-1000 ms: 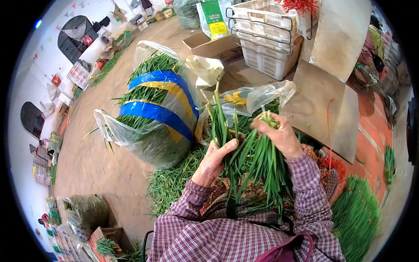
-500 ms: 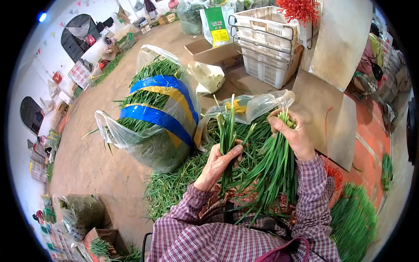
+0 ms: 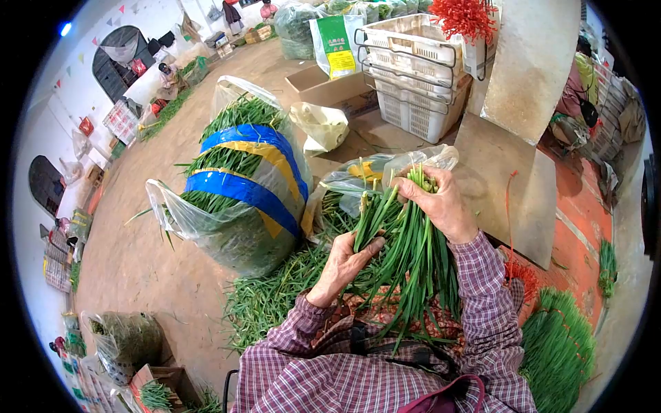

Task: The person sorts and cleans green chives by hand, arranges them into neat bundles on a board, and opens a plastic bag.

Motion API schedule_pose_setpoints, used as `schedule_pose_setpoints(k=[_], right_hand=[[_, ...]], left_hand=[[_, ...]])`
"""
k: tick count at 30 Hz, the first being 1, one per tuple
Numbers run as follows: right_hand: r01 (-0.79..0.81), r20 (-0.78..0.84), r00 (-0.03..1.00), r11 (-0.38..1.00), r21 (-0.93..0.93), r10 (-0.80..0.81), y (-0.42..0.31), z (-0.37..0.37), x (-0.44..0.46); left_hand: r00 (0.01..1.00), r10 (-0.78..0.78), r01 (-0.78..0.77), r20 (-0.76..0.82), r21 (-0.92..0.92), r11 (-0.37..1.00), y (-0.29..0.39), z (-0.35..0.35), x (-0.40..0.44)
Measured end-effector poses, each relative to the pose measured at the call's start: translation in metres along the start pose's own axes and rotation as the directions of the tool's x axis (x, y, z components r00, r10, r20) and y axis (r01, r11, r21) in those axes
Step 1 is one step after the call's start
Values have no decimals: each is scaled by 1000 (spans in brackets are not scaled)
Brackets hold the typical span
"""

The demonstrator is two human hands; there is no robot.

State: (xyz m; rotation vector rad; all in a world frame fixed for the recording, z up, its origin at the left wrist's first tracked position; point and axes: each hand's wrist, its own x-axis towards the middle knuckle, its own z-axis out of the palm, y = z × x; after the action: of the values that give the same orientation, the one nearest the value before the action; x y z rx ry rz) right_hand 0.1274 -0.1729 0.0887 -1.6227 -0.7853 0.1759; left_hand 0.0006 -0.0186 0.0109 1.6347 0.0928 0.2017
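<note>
My right hand (image 3: pixel 446 205) is closed around the pale stem ends of a drooping bunch of garlic chives (image 3: pixel 421 265); the long green leaves hang down over my lap. My left hand (image 3: pixel 339 267) grips a smaller bunch of garlic chives (image 3: pixel 372 215), its cut ends pointing up and leaning toward the right bunch. The two bunches are close together, and leaves overlap between my hands. Beneath and beside my left hand spreads a loose heap of chives (image 3: pixel 272 296). A clear plastic bag (image 3: pixel 430 158) lies just beyond my right hand.
A large clear bag of greens with blue and yellow bands (image 3: pixel 241 182) stands at left. Stacked white crates (image 3: pixel 413 113) and a cardboard box (image 3: pixel 327 86) are ahead. Red ties (image 3: pixel 463 17) hang above the crates. Bundled chives (image 3: pixel 561 344) lie at right. Another person (image 3: pixel 167 77) is far off.
My left hand has tilted its smaller bunch to the right, toward the other bunch. My right hand has shifted slightly left, so the stem ends are closer together.
</note>
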Motion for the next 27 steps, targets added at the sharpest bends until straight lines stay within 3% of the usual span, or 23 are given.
schedule_pose_setpoints(k=[4,10,13,14,15,17,19,20,21,24,25,26,27], right_hand=[[-64,-38,997,997,35,65,7,0,-4],[-18,-42,999,999,43,20,2,10,-12],[-13,-40,999,999,34,14,9,11,-10],[-29,-52,998,998,62,32,13,10,-10],[-45,-65,997,995,91,51,18,9,-10],[-35,-54,998,992,123,42,27,3,-9],[9,-105,994,974,226,15,30,-6,-11],[-13,-134,990,981,192,39,30,-13,-13],[-14,-134,990,981,193,40,31,-22,-16],[-51,-233,968,980,190,95,31,-48,-25],[-61,-232,963,949,310,138,26,-56,-28],[-68,-227,957,903,425,179,21,-60,-29],[-69,-226,957,902,425,180,15,-60,-29]], left_hand=[[1000,-10,9,-12,-52,999,-3,0,0],[999,49,-49,-22,-7,999,-9,5,5],[999,38,-40,-16,-126,991,-6,4,3],[997,-66,74,40,-257,963,-9,-2,2],[981,-160,189,109,-378,906,-13,-7,1],[983,-137,182,119,-622,762,-16,-8,1],[958,-262,270,116,-674,688,-8,-12,2],[928,-373,299,25,-647,701,-2,-11,0],[927,-374,300,24,-647,701,-8,-13,2],[969,-246,190,-34,-538,821,-23,-19,7],[968,-247,190,-35,-539,821,-22,-19,8],[982,-180,137,-65,-420,897,-21,-20,8],[990,-110,81,-85,-291,953,-19,-20,8]])
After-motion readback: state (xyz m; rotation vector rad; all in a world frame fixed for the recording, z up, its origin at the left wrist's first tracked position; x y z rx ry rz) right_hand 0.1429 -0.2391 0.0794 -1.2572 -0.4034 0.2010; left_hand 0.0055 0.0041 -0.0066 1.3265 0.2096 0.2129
